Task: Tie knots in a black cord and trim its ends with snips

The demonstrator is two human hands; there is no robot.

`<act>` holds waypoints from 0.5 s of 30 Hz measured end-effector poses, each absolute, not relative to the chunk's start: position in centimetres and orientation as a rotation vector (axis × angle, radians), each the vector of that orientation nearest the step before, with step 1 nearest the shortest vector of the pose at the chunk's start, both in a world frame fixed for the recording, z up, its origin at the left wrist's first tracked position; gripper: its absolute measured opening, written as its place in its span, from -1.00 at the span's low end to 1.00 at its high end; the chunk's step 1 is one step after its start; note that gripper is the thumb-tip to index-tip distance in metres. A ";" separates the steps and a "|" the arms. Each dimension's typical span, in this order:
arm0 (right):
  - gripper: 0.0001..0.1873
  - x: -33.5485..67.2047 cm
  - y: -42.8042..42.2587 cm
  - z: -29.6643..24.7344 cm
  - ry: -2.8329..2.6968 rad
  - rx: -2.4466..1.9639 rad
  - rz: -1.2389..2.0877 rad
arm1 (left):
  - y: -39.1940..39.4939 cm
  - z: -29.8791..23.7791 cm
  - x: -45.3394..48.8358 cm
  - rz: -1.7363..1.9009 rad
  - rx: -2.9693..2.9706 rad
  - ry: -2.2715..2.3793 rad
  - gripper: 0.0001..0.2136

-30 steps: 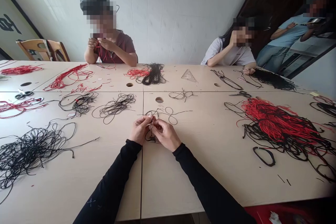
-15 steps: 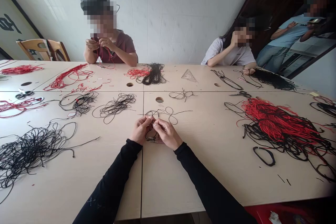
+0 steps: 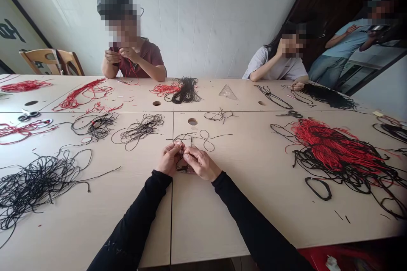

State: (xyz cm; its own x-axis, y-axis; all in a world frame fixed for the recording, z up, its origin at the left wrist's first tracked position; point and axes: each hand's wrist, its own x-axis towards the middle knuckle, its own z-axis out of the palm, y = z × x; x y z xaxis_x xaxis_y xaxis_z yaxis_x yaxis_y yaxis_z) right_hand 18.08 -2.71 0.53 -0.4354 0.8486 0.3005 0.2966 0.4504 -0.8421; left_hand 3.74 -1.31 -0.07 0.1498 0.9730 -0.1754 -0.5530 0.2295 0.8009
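Close together over the table's middle seam, my left hand (image 3: 169, 157) and my right hand (image 3: 202, 162) both pinch a thin black cord (image 3: 177, 164). Its loops hang between my fingers, and the exact spot where they grip is partly hidden. Beneath the hands lies a small pinkish flat item (image 3: 190, 171), mostly covered, whose kind I cannot make out. Just beyond my fingertips a looped black cord (image 3: 208, 139) rests on the table.
Black cord heaps (image 3: 38, 182) lie on the left, a red and black cord pile (image 3: 337, 144) on the right. Scissors (image 3: 290, 114) and a clear triangle ruler (image 3: 227, 92) lie further back. Across the table sit a person in maroon (image 3: 143, 57) and another in white (image 3: 270, 62).
My right hand has shifted slightly left, and its fingers have turned over more toward the left hand. My left hand stays nearly in place, still pinching the cord.
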 end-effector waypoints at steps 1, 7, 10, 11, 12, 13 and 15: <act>-0.79 18.0 -2.8 0.5 -1.943 -0.949 0.952 | -1.3 0.0 3.8 1.227 0.646 0.799 -0.68; -0.74 17.2 -3.0 0.3 -1.662 -0.983 1.130 | -1.2 0.1 4.3 1.350 0.654 0.815 -0.70; -0.69 17.3 -2.8 0.4 -1.498 -1.006 1.132 | -1.3 0.1 4.6 1.379 0.734 0.788 -0.74; -0.67 17.4 -2.8 0.4 -1.475 -0.998 1.128 | -1.4 0.2 4.6 1.372 0.753 0.786 -0.75; -0.67 17.6 -2.7 0.5 -1.461 -0.984 1.130 | -1.4 0.2 4.7 1.363 0.764 0.788 -0.75; -0.67 17.7 -2.7 0.6 -1.451 -0.965 1.138 | -1.4 0.2 4.7 1.356 0.770 0.792 -0.76; -0.69 17.8 -2.7 0.7 -1.422 -0.933 1.163 | -1.5 0.2 4.7 1.352 0.777 0.797 -0.76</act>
